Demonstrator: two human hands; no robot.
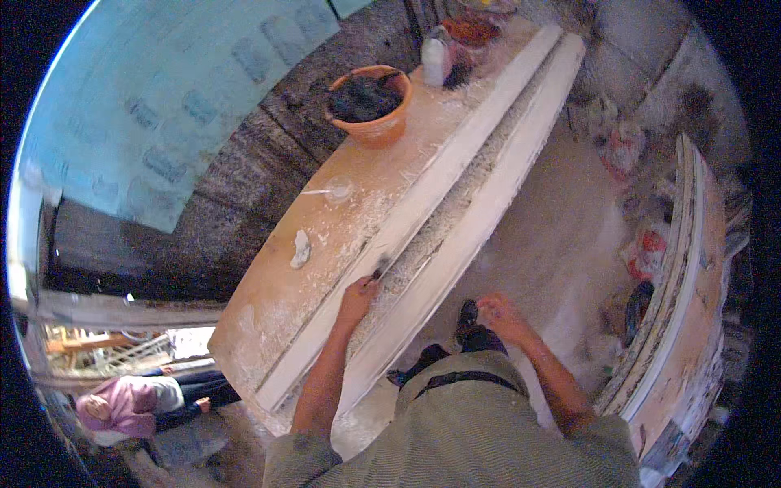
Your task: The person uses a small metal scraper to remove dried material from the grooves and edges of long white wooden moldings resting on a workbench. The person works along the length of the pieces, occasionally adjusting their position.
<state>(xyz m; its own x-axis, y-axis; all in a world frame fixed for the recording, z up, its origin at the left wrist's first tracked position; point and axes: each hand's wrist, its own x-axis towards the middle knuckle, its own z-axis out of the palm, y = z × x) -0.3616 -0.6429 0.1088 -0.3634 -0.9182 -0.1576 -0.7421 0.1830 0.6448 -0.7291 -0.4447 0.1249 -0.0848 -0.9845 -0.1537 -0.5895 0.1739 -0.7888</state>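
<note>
Well, starting at your left, leave the white lump [301, 249] and the small pale round item [338, 191] on the dusty tabletop [254, 325]; both lie clear of your stroke. Your left hand [358, 299] is closed around a small dark tool [381, 267], whose type is too blurred to tell; its tip is at the inner edge of the long white piece's left rail. You would probably do best with light, even strokes along that edge, as it looks easy to chip. Just right of the tip runs the rough grey channel [435, 221]; watch for the tool catching there. The long white piece [468, 236] lies slantwise along the table's near edge, its right rail closest to you. Your right hand [503, 317] hangs beside it, fingers loosely bent; I cannot tell whether it holds anything. It might usefully steady that rail.
</note>
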